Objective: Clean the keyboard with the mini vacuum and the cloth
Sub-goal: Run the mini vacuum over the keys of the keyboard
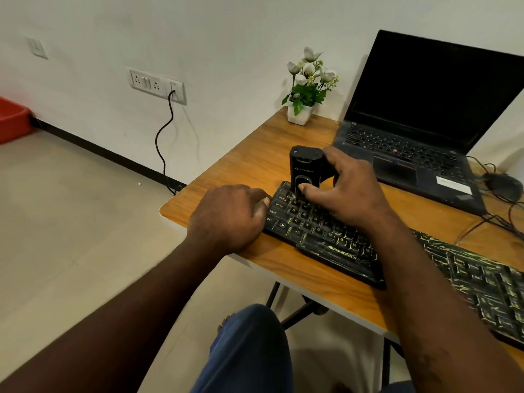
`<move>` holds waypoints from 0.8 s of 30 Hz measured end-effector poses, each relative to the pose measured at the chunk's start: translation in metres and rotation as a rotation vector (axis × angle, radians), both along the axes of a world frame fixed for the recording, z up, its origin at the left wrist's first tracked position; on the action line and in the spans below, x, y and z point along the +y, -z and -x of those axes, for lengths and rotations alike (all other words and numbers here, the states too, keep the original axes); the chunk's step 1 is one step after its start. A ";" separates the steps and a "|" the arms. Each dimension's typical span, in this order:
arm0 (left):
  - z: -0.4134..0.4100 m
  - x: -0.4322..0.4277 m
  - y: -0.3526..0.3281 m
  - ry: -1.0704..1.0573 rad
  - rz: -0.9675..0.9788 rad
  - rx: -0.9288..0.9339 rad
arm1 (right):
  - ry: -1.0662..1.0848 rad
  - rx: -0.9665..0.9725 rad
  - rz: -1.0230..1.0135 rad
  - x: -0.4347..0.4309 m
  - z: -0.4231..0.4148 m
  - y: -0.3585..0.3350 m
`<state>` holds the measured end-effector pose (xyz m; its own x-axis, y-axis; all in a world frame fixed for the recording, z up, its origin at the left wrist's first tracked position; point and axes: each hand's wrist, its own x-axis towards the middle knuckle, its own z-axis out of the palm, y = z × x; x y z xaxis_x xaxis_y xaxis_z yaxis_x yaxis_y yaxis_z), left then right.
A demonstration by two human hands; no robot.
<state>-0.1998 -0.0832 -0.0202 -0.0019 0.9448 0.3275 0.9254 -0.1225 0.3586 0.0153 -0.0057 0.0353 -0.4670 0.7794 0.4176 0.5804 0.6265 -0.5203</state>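
Hands: right hand (348, 191) grips vacuum (304, 168), upright on keyboard (326, 236); left hand (226, 217) curled against its end.
Behind: laptop (411, 143), plant (307, 89), mouse (504, 185).
Edge: keyboard near desk (255, 163) corner.

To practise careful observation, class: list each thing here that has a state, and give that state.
Vacuum: upright, nozzle on the keys, gripped by right hand.
Keyboard: flat on table, left end held by left hand.
Laptop: lid open, screen dark.
Wall socket: black cable plugged in.
Flower pot: upright.

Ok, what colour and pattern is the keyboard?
The keyboard is black with yellow-green streaks and lettering; the head view shows it best.
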 end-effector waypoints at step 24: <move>0.000 -0.001 0.001 0.004 -0.034 0.002 | -0.220 0.033 0.118 -0.006 -0.003 0.000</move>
